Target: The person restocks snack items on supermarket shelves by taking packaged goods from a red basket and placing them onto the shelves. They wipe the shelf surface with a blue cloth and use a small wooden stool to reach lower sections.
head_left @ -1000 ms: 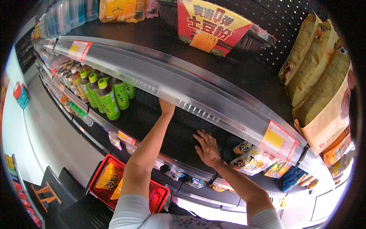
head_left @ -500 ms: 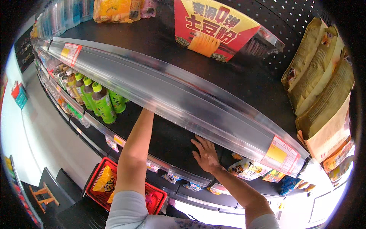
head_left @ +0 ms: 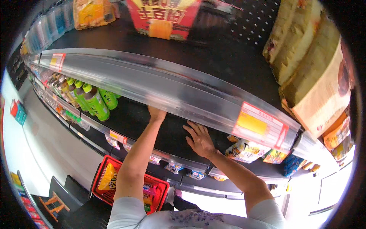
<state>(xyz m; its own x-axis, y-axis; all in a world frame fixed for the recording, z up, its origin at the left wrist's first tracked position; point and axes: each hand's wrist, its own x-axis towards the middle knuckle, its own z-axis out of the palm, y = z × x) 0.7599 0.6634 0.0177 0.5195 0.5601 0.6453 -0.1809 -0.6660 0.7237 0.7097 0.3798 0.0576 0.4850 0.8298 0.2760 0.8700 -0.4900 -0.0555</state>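
My left hand (head_left: 157, 112) reaches under the upper shelf. Its wrist and back show, while its fingers are hidden behind the clear front rail (head_left: 152, 82). To the right, my right hand (head_left: 201, 139) is open, its fingers spread over the black lower shelf (head_left: 171, 137), with nothing in its grasp. Green-labelled drink bottles (head_left: 97, 103) stand in a row to the left of my left hand. Beside my right wrist, at the right end of that shelf, lies a white snack bag (head_left: 249, 150).
A red shopping basket (head_left: 159, 183) with bagged snacks sits below on the left. Above are a red and yellow box (head_left: 164, 19) and brown paper packages (head_left: 312, 91). A price label (head_left: 261, 125) hangs on the rail. A small wooden stool (head_left: 55, 206) stands lower left.
My left hand has drawn back slightly, showing more of its back and wrist. My right hand stays spread over the shelf. The whole view has shifted, with the upper box now farther left.
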